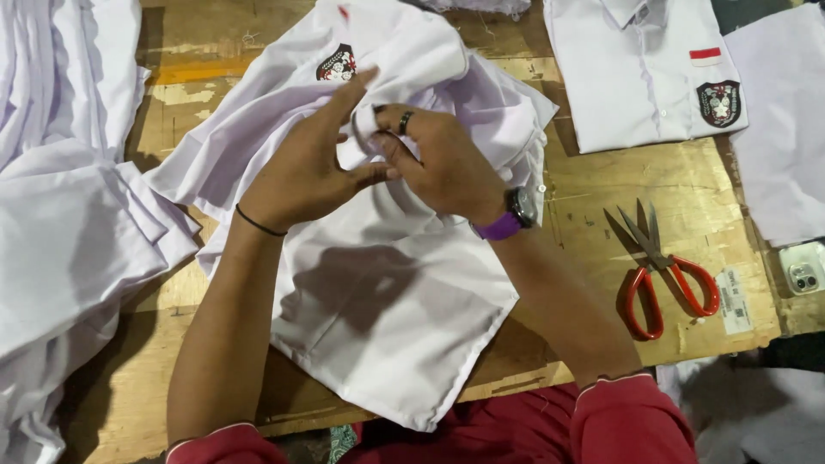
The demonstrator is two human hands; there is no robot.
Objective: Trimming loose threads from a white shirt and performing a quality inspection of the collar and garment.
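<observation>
— Shirt (387, 292), white, badge on the chest, lying crumpled across the middle of the wooden table (687, 215), lower half spread flat toward the person. Noted?

— Noted. How far along would you say?

— Judging from the lay of it: the bottom part is smoothed out, the upper part around the collar is bunched and loose. So the top end is the part left unfinished. Another shirt (644, 69) sits neatly flat at the far right; a heap of white cloth (60, 215) is piled on the left.

— Hands?

— Both meet at the bunched fabric. Left hand (305, 167) is half open, fingers stretched up along the cloth, thumb pressing toward the other hand. Right hand (443, 163), ring on one finger and purple-strapped watch at the wrist, is curled in, pinching a small fold between fingertips and thumb.

— Anything small in that pinch, a button or thread?

— Cannot tell; the fingers cover it.

— Tools?

— Red-handled scissors (666, 275) lie untouched on the table to the right, blades slightly apart, well clear of both hands. A phone (803, 266) at the right edge.
</observation>
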